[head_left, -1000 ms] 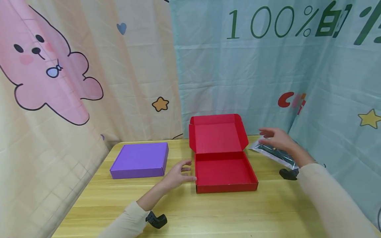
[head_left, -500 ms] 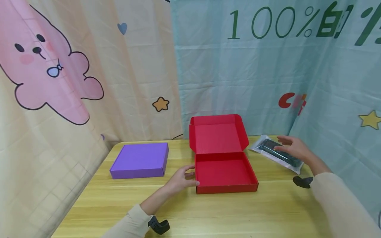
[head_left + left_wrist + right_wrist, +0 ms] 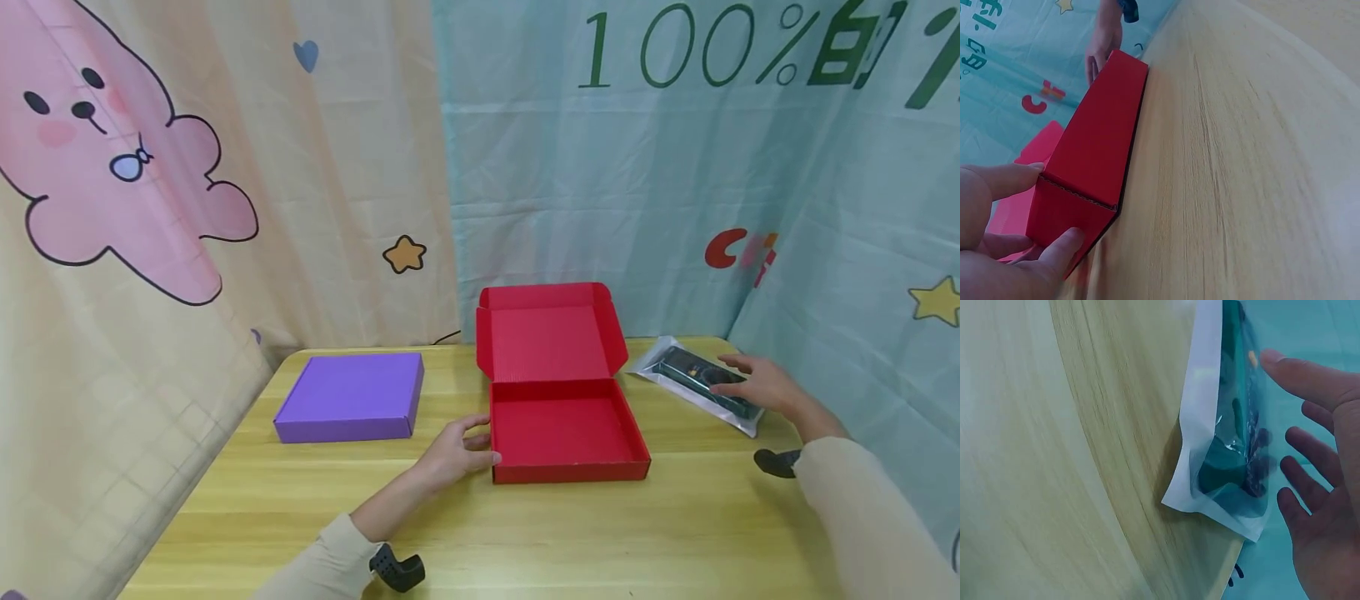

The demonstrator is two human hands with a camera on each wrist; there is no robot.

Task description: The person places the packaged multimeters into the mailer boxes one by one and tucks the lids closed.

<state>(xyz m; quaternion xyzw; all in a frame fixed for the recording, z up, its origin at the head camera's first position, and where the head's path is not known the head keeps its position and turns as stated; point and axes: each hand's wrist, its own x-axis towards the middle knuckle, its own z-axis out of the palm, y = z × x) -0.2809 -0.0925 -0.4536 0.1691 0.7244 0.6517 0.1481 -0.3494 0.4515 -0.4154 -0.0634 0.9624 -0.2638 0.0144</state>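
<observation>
A red cardboard box (image 3: 570, 429) stands on the table with its lid raised at the back and nothing inside. My left hand (image 3: 453, 454) grips its left side near the front corner, the thumb at the top edge and a fingertip against the outer wall (image 3: 1060, 219) in the left wrist view. On the right lies a clear plastic package (image 3: 693, 379) with a dark green item sealed inside; its exact kind is hard to make out. My right hand (image 3: 765, 387) hovers over the package's right end, fingers spread and thumb close to the plastic.
A closed purple box (image 3: 352, 396) lies on the left of the wooden table (image 3: 600, 533). Printed curtains (image 3: 570, 192) hang right behind the table and along both sides.
My left hand has reached the red box's left wall and taken hold of it. My right hand has moved right and back along the package, uncovering more of it. The boxes stay put.
</observation>
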